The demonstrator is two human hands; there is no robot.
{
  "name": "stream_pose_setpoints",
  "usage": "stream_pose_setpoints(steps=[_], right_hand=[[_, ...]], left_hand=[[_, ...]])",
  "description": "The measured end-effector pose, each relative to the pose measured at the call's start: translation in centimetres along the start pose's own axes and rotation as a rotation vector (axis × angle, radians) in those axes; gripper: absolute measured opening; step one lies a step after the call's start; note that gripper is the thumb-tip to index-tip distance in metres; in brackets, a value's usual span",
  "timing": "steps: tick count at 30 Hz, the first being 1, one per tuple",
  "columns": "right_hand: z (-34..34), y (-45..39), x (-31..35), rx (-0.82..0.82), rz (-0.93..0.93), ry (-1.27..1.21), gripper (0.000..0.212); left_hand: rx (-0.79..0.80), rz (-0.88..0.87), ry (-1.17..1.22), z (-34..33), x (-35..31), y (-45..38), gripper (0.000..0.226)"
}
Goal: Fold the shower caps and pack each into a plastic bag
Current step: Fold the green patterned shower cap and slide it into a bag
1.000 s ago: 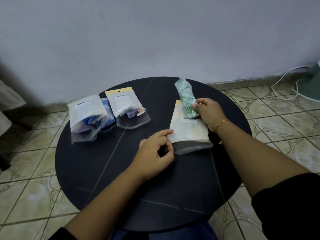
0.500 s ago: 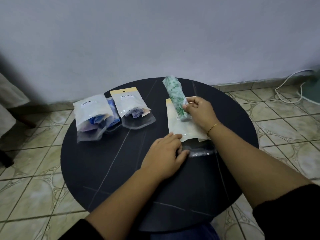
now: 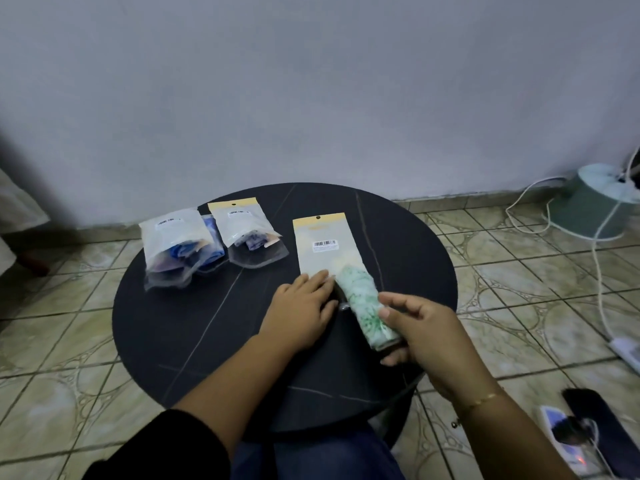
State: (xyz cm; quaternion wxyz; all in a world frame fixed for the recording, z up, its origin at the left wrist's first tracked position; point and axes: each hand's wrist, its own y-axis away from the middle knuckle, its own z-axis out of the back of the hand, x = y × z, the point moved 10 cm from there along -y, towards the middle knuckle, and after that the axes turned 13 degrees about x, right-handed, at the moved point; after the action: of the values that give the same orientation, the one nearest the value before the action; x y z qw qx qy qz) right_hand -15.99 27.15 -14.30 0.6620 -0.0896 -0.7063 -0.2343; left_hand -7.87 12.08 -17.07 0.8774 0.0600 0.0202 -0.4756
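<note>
A frosted plastic bag [image 3: 320,247] with a yellow header and a barcode label lies flat on the round black table [image 3: 194,317]. My left hand [image 3: 301,306] rests on the bag's near left corner with straight fingers. My right hand [image 3: 419,327] grips the near end of a rolled green-and-white shower cap [image 3: 363,299]. The roll's far end sits at the bag's near opening; I cannot tell how far it is inside.
Three packed bags lie at the table's back left: a large one [image 3: 173,244], a blue-filled one [image 3: 211,251] behind it, and one with a yellow header [image 3: 249,237]. A fan base [image 3: 595,202], white cables [image 3: 599,278] and a power strip [image 3: 627,351] occupy the tiled floor at right.
My right hand has carried the rolled cap from beyond the bag round to its near opening. The bag now lies flat and straight, and my left hand has moved onto its corner.
</note>
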Motion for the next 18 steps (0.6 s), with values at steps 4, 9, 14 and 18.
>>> stream_pose_setpoints(steps=[4,9,14,18], right_hand=[[-0.3,1.8,0.1,-0.010,-0.009,0.034,0.025],[-1.4,1.0,0.5,0.010,-0.026,0.140,0.031],[-2.9,-1.4,0.6,0.007,-0.037,0.226,0.033],[-3.4,-3.4,0.5,-0.019,-0.068,0.259,0.033]], left_hand=[[-0.019,0.007,0.014,0.6,-0.2,0.2,0.059],[-0.070,-0.016,0.063,1.1,-0.3,0.7,0.067],[-0.114,-0.071,0.059,1.3,-0.9,1.0,0.071],[-0.141,-0.093,0.060,1.0,-0.8,0.8,0.078]])
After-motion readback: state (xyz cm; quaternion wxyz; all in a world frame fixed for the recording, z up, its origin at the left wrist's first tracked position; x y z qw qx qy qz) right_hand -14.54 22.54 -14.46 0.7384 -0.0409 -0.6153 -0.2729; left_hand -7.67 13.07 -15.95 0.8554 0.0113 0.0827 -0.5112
